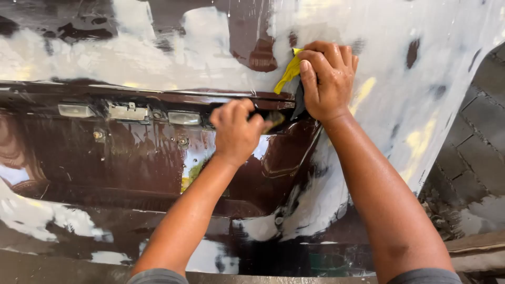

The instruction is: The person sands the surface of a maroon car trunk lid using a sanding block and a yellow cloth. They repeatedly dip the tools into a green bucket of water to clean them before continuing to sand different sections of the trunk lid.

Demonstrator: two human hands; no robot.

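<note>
Here, right hand (327,79) fingers clenched on yellow cloth (289,71), left hand (236,130) fisted on dark pad (274,120) along panel edge (158,94).

this is a car body repair workshop. a glossy dark maroon car body panel (131,158), wet and stripped of trim, fills the view, with broad patches of sanded whitish-grey body filler (389,84) spread over it and bare metal lamp fittings (129,111) left exposed in the recess. at the right edge lies a rough floor of grey paving blocks (473,152), damp and streaked with pale sanding slurry.
</note>
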